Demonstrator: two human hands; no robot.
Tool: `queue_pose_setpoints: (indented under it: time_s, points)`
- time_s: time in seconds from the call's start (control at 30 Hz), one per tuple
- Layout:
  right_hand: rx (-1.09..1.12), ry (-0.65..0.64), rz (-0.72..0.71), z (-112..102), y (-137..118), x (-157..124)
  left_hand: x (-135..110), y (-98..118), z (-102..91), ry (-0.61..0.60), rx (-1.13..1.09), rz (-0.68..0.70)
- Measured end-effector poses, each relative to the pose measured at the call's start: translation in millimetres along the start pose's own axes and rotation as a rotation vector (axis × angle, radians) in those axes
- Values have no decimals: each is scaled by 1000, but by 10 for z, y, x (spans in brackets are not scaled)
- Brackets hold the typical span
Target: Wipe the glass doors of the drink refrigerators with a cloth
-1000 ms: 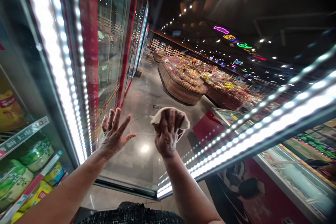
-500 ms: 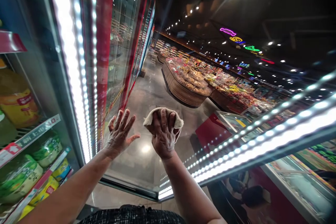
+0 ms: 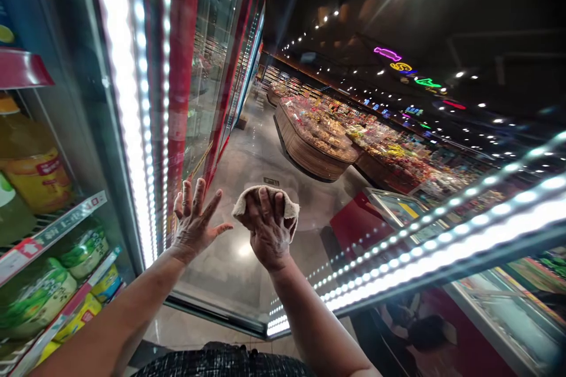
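Pressed under my right hand [image 3: 270, 241] is a beige cleaning cloth [image 3: 291, 210], laid flat against the clear glass door [image 3: 216, 294]. The cloth's edges stick out around my fingers, which stretch over it. To its left, my left hand [image 3: 194, 230] has its fingers spread and holds nothing. It is up at the glass, near the door's left side; whether the palm touches the pane I cannot tell. Both arms reach forward from below.
Bright light strips [image 3: 442, 241] border the glass on both sides. At left are cooler shelves with a juice bottle [image 3: 33, 165] and green-and-white packs [image 3: 42, 300]. Beyond the glass stand a wooden produce display [image 3: 309, 144] and a chest freezer [image 3: 499, 306].
My right hand has slid the cloth a little to the left and slightly down across the glass. My left hand has shifted slightly left and up, its fingers spread wider. The view has shifted slightly.
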State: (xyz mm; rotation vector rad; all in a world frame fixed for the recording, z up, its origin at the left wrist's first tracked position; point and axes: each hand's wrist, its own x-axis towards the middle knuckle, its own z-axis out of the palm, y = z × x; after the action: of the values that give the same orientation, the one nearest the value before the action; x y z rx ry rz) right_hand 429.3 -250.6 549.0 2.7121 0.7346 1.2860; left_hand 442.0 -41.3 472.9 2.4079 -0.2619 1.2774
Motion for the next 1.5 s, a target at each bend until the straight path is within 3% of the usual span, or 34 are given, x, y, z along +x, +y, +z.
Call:
queue_pose_setpoints:
  time_s: [0.1, 0.3, 0.4, 0.57, 0.77, 1.0, 1.23, 1.5]
  points:
    - [-7, -32, -11, -47, 33, -1, 12, -65, -44, 44, 13, 18]
    - [-19, 96, 89, -89, -78, 242, -2, -129, -56, 109, 50, -114]
    - [-18, 65, -8, 15, -223, 273, -25, -131, -26, 85, 62, -134]
    - [29, -74, -82, 13, -217, 241, -53, -237, -39, 77, 81, -80]
    - [71, -15, 48, -64, -279, 478, -87, -356, -64, 90, 32, -20]
    - [144, -216, -138, 90, -472, 456, -142, -405, -5, 112, 105, -37]
    - [160, -156, -63, 79, -549, 637, -161, -417, 20, 89, 92, -63]
    - [286, -258, -256, 221, -644, 592, -184, -434, -47, 102, 119, -60]
